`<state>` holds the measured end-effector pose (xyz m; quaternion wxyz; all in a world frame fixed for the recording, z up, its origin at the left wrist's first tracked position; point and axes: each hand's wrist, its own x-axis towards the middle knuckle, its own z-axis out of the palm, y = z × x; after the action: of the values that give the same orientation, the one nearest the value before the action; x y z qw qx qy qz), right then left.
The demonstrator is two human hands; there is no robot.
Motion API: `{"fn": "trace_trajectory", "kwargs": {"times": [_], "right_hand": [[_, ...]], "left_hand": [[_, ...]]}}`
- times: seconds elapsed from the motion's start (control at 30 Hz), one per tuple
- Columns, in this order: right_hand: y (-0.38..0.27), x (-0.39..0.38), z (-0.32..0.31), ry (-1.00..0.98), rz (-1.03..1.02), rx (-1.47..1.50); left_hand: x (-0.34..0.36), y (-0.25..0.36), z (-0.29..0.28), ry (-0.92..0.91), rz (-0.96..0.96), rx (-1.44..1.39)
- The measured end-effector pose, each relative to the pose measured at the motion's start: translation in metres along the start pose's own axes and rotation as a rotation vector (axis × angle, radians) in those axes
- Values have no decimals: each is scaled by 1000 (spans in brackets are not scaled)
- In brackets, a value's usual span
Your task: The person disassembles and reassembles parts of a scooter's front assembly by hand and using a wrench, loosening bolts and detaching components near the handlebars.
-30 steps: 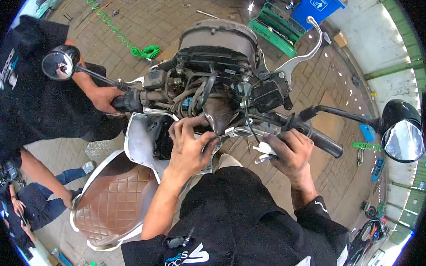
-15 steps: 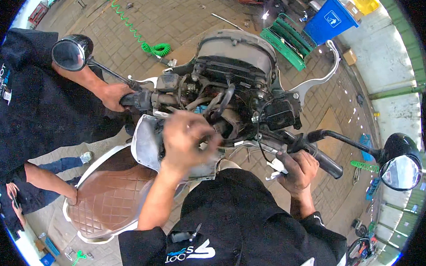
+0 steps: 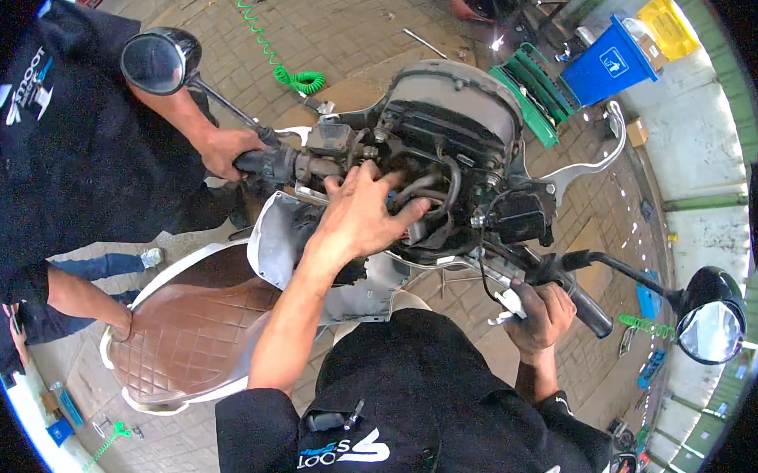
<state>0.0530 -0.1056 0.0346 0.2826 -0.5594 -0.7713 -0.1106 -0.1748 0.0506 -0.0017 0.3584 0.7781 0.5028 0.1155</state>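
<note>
My left hand (image 3: 363, 220) reaches over the stripped handlebar of a scooter. Its fingers are spread and touch the dark wiring and hoses (image 3: 432, 188) behind the round-topped headlight housing (image 3: 453, 98); the fingertips are partly hidden among the parts. Beside the black right handlebar grip (image 3: 592, 316), my right hand (image 3: 542, 318) is closed, with a small white crumpled piece (image 3: 509, 304) poking out by the thumb. Whether that piece is cloth or paper, I cannot tell. A thin black cable (image 3: 482, 261) runs down close to it.
At the left a co-worker's hand (image 3: 230, 152) holds the other grip, and their other hand rests on the brown quilted seat (image 3: 193, 346). Mirrors (image 3: 162, 62) stick out on both sides. Beyond lie a green toolbox (image 3: 535, 94), blue bin (image 3: 612, 61) and coiled green hose (image 3: 300, 79).
My left hand has moved forward from above the front panel into the wiring, and its fingers have spread. My right hand keeps its hold on the white piece. The view has shifted slightly.
</note>
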Motion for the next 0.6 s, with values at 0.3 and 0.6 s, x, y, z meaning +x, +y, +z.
{"fn": "trace_trajectory", "kwargs": {"times": [0.3,0.6], "right_hand": [[0,0,1,4,-2,-45],[-10,25,-16,-103,12,101]], "left_hand": [[-29,-33,14,378,343,-99],[-21,-28,-8,595,278,-162]]}}
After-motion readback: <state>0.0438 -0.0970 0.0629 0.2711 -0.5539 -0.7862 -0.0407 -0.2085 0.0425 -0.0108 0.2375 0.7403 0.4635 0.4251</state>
